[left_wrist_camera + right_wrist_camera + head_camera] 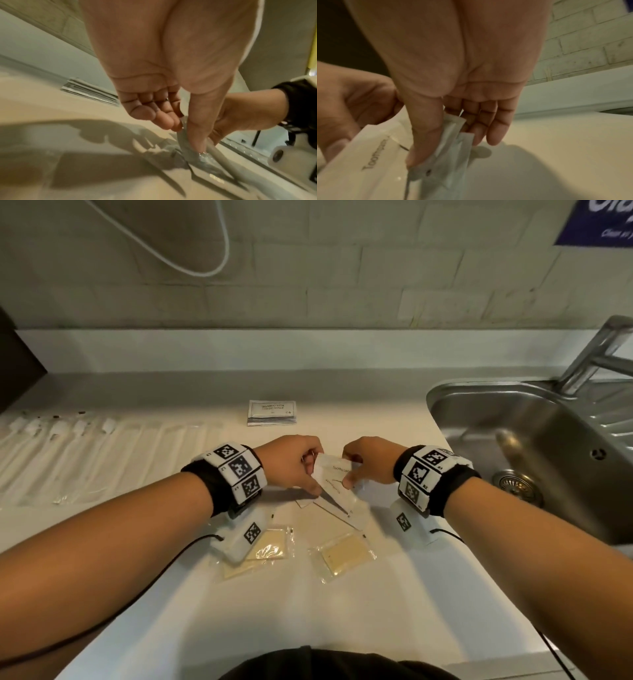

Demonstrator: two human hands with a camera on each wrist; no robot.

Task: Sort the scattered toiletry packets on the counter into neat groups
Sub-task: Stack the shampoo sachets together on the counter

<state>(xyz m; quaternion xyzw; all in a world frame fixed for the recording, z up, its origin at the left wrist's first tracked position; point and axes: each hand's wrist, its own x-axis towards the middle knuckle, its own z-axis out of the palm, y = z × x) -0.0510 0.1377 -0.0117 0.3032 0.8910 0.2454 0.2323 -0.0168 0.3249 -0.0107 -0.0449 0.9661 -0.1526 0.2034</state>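
Both hands meet at the middle of the counter (342,611) over white toothpaste packets (334,474). My left hand (310,474) pinches them from the left, thumb in front (199,135). My right hand (349,470) pinches them from the right; its thumb (423,142) presses several packet edges (450,146) against the fingers. More flat toothpaste packets (342,508) lie beneath on the counter. A stack of shampoo sachets (272,412) sits further back. Two clear packets with yellowish contents (270,544) (344,553) lie nearer me.
A row of long clear-wrapped toothbrushes (85,453) lies at the left. A steel sink (548,460) with a tap (596,354) opens right of the hands. A tiled wall (342,285) backs the counter. My dark clothing (325,662) is at the front edge.
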